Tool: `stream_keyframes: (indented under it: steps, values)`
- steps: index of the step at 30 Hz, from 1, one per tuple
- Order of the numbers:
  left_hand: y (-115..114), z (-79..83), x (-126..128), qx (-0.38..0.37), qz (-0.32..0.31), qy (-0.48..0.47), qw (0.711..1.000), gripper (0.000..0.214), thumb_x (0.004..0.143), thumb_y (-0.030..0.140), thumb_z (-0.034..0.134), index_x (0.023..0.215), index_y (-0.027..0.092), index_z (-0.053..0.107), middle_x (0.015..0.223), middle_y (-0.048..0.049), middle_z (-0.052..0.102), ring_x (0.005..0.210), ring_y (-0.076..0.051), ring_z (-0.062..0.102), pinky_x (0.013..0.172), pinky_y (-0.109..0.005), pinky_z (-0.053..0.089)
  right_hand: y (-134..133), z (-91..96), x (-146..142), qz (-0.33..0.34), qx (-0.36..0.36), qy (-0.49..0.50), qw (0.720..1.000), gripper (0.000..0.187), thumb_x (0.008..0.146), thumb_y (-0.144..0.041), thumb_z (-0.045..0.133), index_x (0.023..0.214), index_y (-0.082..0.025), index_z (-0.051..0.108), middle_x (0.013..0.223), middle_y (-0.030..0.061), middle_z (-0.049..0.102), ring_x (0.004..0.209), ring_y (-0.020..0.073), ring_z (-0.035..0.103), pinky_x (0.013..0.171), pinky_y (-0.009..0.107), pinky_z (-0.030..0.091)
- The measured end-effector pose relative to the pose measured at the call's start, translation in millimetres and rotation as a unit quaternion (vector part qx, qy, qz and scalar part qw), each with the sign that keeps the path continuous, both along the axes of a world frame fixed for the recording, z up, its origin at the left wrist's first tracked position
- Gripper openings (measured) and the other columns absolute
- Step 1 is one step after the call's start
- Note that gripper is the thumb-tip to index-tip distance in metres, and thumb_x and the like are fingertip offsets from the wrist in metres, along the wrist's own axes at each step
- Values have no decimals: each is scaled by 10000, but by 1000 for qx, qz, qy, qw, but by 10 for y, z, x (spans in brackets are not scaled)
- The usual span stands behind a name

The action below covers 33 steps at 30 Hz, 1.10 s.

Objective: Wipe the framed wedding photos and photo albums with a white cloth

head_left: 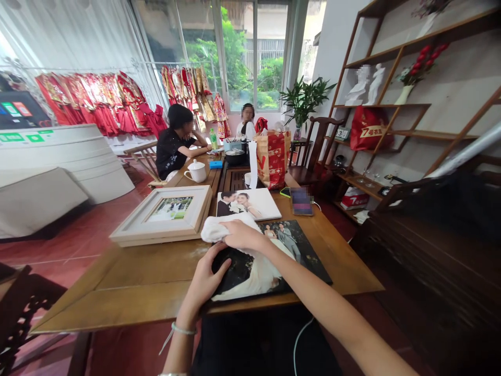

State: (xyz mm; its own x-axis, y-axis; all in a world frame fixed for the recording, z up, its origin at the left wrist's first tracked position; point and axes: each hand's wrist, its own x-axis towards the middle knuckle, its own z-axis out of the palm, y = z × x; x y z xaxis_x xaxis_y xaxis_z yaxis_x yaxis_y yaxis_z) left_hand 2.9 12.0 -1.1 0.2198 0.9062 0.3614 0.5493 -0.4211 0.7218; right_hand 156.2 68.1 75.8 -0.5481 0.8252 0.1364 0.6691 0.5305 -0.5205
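Observation:
A dark wedding photo panel [309,250] lies flat on the wooden table in front of me. My right hand [240,235] is closed on a bunched white cloth [214,230], which rests against the panel's upper left part. At the panel's left edge, my left hand [205,274] holds on, its thumb over the printed surface. Just beyond the cloth lies a second, lighter photo panel [268,203] showing a couple. To the left is a pale wooden picture frame [135,227] with a photo set in a white mat; something flat seems stacked beneath it.
A phone [301,202] with a cable lies at the right. Farther back on the table [144,282] stand a red and brown paper bag [274,159], a lidded white mug [196,171] and a dark pot [235,157]. Two people [172,146] sit at the far end.

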Motion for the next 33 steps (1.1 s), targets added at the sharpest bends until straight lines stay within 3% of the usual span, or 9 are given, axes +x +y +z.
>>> stream_keyframes:
  steps: [3, 6, 11, 14, 17, 22, 27, 30, 33]
  values:
    - [-1, -4, -3, 1, 7, 0, 1000, 351, 822, 327, 575, 1150, 203, 576, 1203, -93, 644, 1137, -265, 586, 1008, -448, 435, -21, -23, -91, -10, 6, -5, 1000, 490, 734, -124, 497, 1214, -155, 595, 1189, 117, 651, 1129, 286, 558, 977, 388, 388]
    - [-3, -4, -14, -6, 3, -8, 1000, 356, 826, 318, 568, 1167, 213, 572, 1226, -83, 633, 1157, -256, 575, 1025, -443, 420, -107, -114, 77, -42, 14, -8, 999, 514, 729, -85, 475, 1223, -170, 587, 1210, 113, 637, 1167, 285, 531, 1015, 424, 346]
    - [-14, 16, -22, -32, -9, -16, 999, 392, 852, 321, 538, 1233, 227, 548, 1376, -86, 522, 1300, -236, 453, 1109, -435, 321, -187, -299, 792, -102, 24, -18, 994, 630, 670, -39, 458, 1283, -155, 543, 1336, 123, 544, 1307, 298, 387, 1102, 532, 172]
    - [-20, 25, -19, -35, -7, -15, 999, 402, 856, 330, 536, 1244, 229, 544, 1389, -89, 508, 1313, -241, 437, 1119, -447, 302, -208, -358, 1218, -102, 31, -24, 994, 669, 645, -24, 455, 1283, -198, 551, 1367, 76, 523, 1334, 268, 353, 1121, 522, 139]
    - [-22, 23, -13, -33, -7, -18, 999, 397, 855, 324, 540, 1242, 235, 545, 1385, -87, 513, 1309, -241, 443, 1118, -451, 305, -343, -393, 1458, -83, 44, -25, 995, 720, 613, -19, 449, 1292, -238, 546, 1393, 37, 498, 1349, 232, 335, 1132, 497, 143]
    - [-15, -2, -5, -32, -9, -20, 999, 394, 857, 319, 536, 1243, 238, 540, 1389, -84, 508, 1315, -233, 435, 1123, -447, 298, -998, -426, 1464, -37, 36, -40, 998, 900, 519, -13, 416, 1381, -273, 444, 1470, -7, 385, 1393, 219, 245, 1151, 510, 95]
    - [-15, -3, 6, -28, -19, -21, 999, 395, 869, 323, 517, 1255, 235, 524, 1392, -83, 505, 1324, -232, 422, 1129, -448, 286, -1646, -405, 1386, -18, 8, -45, 999, 866, 586, -14, 441, 1392, -331, 417, 1477, -42, 365, 1402, 218, 222, 1159, 504, 90]
    - [-26, 13, 10, -26, -38, -25, 999, 398, 881, 313, 501, 1270, 230, 503, 1421, -89, 470, 1333, -224, 408, 1133, -443, 278, -1624, -425, 1432, -23, 7, -29, 999, 817, 609, -30, 470, 1377, -307, 447, 1452, -10, 414, 1380, 234, 281, 1153, 503, 126]
    - [-34, 23, 1, -28, -45, -22, 998, 396, 885, 305, 494, 1273, 231, 498, 1423, -86, 467, 1341, -221, 395, 1140, -440, 265, -1271, -465, 1534, -51, 29, -20, 998, 816, 587, -26, 453, 1368, -265, 465, 1439, 14, 436, 1364, 232, 314, 1148, 506, 136]
